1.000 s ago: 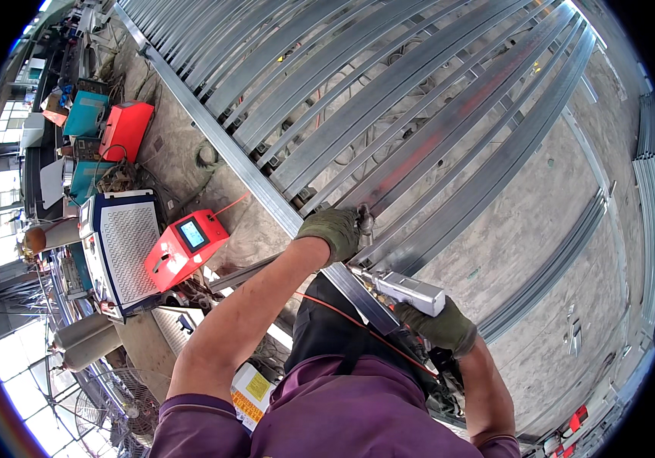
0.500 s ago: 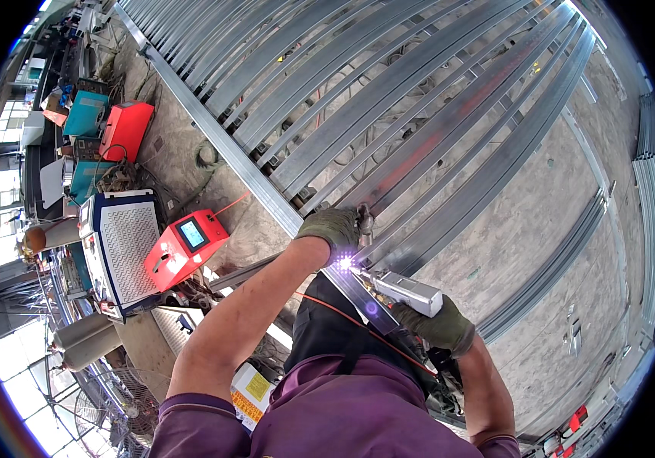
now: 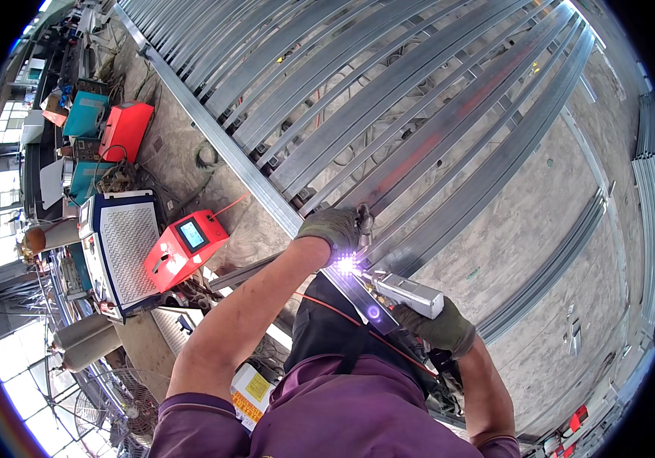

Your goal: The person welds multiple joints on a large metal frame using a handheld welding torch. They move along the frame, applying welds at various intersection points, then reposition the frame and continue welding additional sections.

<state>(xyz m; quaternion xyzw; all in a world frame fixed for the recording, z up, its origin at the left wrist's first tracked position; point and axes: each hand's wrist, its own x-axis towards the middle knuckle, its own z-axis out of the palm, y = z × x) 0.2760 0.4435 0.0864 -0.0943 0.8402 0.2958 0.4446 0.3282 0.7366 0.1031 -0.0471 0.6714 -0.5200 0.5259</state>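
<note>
My right hand (image 3: 442, 327), in an olive work glove, is closed around a silver handheld welding gun (image 3: 407, 291). The gun's tip points left at a bright violet-white welding spark (image 3: 348, 265) on the end rail (image 3: 255, 179) of a galvanized steel frame. Just above the spark, my gloved left hand (image 3: 331, 229) presses down at the joint. Its fingers are curled around a small shiny metal tool (image 3: 365, 221), whose kind I cannot make out. Long flat steel bars (image 3: 419, 156) run from this rail toward the far side, one with a reddish streak.
At left stand a red box with a lit screen (image 3: 186, 248), a white and blue machine cabinet (image 3: 125, 248) and red and teal machines (image 3: 125, 130). An orange hose (image 3: 342, 317) crosses by my waist. Loose steel bars (image 3: 548, 267) lie on the concrete floor at right.
The welding spark has grown brighter and larger. Both hands, the welding gun and the frame stay nearly in the same place.
</note>
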